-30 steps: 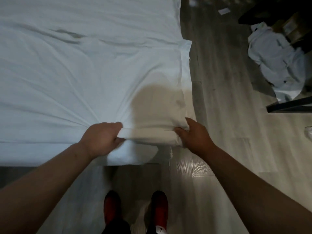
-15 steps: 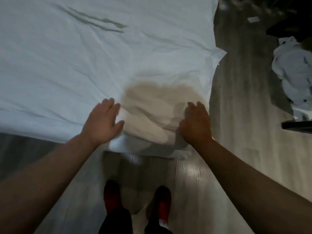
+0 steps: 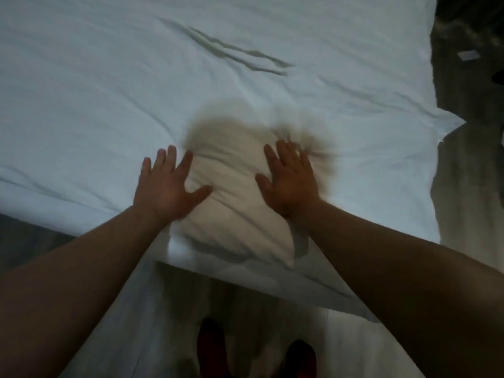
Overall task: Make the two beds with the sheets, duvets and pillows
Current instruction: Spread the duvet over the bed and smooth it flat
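Sheet (image 3: 114,85), white, spread across the bed, its near edge folded into a soft bulge (image 3: 234,222). Head view: left hand (image 3: 166,186) and right hand (image 3: 291,184) press flat on either side of the bulge, fingers straight and spread. Probably light, limp and easily creased; best taken at hem or corner. A second earlier both hands pinched this fold.

On the sheet (image 3: 109,91), left hand (image 3: 166,190) and right hand (image 3: 290,184) side by side, floor (image 3: 469,186) at right
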Demonstrator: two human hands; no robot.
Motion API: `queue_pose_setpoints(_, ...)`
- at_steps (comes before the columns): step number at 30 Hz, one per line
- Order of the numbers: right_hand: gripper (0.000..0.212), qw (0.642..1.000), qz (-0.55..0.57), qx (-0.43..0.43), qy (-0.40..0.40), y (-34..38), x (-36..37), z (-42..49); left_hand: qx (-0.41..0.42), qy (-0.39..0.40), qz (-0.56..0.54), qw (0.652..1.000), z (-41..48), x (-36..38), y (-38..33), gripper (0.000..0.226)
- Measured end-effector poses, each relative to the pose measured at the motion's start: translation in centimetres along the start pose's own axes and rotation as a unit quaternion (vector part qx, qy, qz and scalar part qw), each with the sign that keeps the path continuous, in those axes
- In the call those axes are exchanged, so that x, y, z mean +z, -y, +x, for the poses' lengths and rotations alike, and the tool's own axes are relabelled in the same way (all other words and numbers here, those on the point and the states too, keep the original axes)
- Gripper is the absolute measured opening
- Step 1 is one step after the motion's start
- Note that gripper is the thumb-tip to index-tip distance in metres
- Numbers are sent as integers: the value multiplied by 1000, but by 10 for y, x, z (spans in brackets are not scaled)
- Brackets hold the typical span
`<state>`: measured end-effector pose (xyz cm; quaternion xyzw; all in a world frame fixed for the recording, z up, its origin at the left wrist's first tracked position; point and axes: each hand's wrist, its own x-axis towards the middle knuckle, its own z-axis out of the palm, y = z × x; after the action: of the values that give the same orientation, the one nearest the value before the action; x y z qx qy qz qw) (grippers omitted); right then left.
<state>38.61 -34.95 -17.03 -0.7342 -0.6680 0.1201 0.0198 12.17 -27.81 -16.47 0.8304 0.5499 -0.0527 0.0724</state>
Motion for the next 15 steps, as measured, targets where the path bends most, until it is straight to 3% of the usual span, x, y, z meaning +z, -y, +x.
queue_pose_setpoints(6,77,999,-8,40,2,-12,33,15,23,17,-38,999,16,20,6,99)
queue_pose_setpoints(15,76,1000,0,23,-15,-13,33,37,38,72,-36,996,37,22,12,93)
